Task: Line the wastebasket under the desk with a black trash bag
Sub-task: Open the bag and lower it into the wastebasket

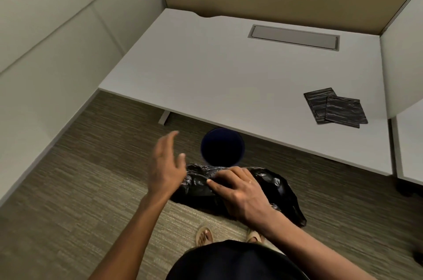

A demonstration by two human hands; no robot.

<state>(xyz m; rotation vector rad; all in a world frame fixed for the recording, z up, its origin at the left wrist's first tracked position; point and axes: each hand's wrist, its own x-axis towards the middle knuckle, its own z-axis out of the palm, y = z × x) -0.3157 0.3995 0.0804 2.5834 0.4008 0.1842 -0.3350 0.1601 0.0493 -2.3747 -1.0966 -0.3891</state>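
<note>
A dark blue round wastebasket [222,146] stands on the carpet at the front edge of the white desk [229,69], its mouth open towards me. Just in front of it hangs a crumpled black trash bag [274,188]. My right hand [240,190] grips the bag's top, fingers pinching the plastic. My left hand [166,165] is beside the bag's left end with fingers spread and blurred, holding nothing.
Two folded black trash bags [336,105] lie on the desk at the right. A grey cable hatch [294,37] sits at the desk's back. Partition walls close in the left, back and right. My sandalled feet [204,235] stand on the carpet below.
</note>
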